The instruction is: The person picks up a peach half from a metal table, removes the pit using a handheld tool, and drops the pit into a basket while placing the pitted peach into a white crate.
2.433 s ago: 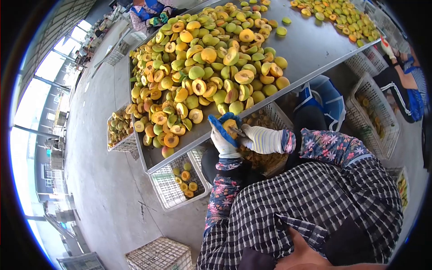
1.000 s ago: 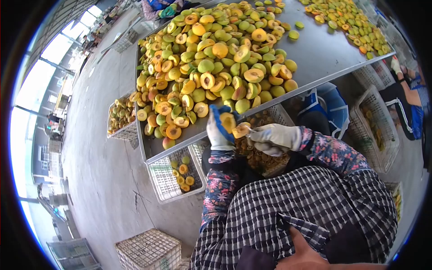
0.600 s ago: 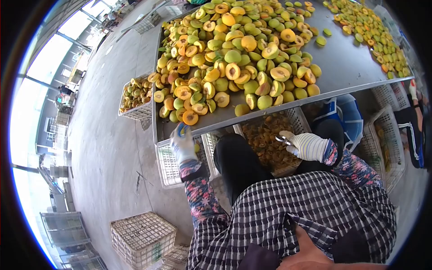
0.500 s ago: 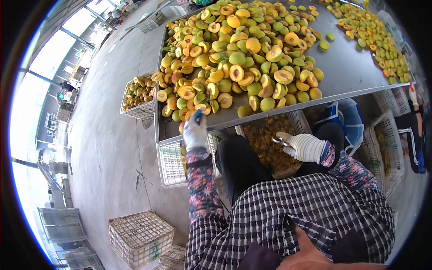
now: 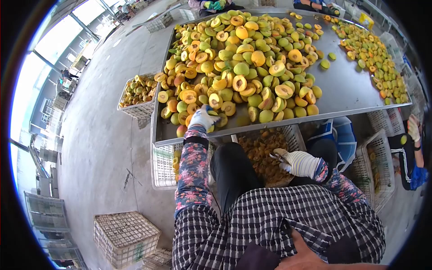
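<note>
A big heap of halved yellow-green fruit [image 5: 240, 68] lies on the metal table [image 5: 348, 103]. At the heap's near left edge is my left hand [image 5: 203, 118] in a white and blue glove, fingers curled over a fruit half. My right hand [image 5: 302, 164], in a striped glove, holds a small metal tool [image 5: 281, 157] above a crate of brown-orange pieces [image 5: 265, 167] below the table's edge. What else the fingers touch is hidden.
A crate of fruit pieces [image 5: 138, 95] stands left of the table, a white crate [image 5: 164, 166] under its near left corner. Stacked crates [image 5: 127, 236] are at lower left. Co-workers' gloved hands show at the top [image 5: 216, 5] and right [image 5: 413, 128].
My left hand has moved from the table's near edge forward and right onto the fruit. The view has shifted, bringing more of the co-workers into sight. My right hand still holds the tool.
</note>
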Available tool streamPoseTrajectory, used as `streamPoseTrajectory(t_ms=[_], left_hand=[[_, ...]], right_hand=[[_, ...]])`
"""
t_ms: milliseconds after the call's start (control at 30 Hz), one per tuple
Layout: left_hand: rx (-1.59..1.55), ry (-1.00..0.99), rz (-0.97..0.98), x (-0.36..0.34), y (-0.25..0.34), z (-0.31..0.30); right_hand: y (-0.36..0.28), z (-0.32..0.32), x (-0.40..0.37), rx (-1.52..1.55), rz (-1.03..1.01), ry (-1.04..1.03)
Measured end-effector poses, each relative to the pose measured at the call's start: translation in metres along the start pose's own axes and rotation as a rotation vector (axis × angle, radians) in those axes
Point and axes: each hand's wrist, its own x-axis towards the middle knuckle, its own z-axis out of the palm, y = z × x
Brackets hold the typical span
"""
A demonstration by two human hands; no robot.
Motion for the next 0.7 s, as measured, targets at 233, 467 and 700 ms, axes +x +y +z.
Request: streamPoseTrajectory(t_ms=[233, 467, 700], left_hand=[[-1.116, 0.522, 0.036, -0.012, 0.002, 0.016], [-2.229, -0.113, 0.102, -0.065, 0.075, 0.031], [-2.155, -0.323, 0.185, -0.095, 0.131, 0.079]], right_hand=[[-0.013, -0.003, 0.005, 0.106, 0.015, 0.082], [-0.028, -0.028, 0.011, 0.325, -0.057, 0.193], [-0.031, -0.035, 0.032, 0.156, -0.276, 0.720]])
